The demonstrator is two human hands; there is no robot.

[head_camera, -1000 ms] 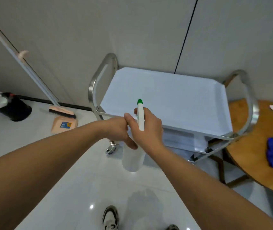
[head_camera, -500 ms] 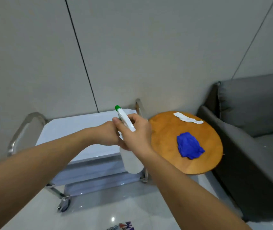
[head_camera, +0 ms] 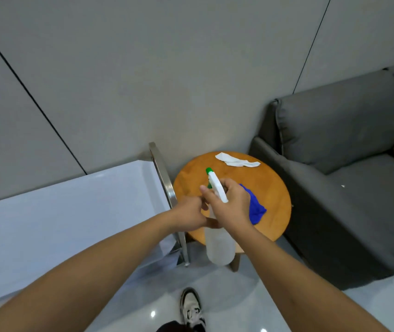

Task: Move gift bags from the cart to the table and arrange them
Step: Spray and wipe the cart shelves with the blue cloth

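Right hand (head_camera: 230, 207) grips spray bottle (head_camera: 218, 245) above the round desk (head_camera: 272, 188); left hand (head_camera: 188, 213) pinches its neck. No gift bags visible on cart (head_camera: 71, 212). Risk: bottle occupies both hands, stalling transfer.

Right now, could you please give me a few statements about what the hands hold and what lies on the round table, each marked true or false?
1. The right hand grips the spray bottle near its neck. True.
2. The spray bottle has a red nozzle tip. False: the tip is green.
3. A blue cloth lies on the round wooden table. True.
4. Gift bags stand on the cart. False: none show on its top, which is covered in white.
5. The white cloth lies on the sofa. False: it lies on the table's far edge.
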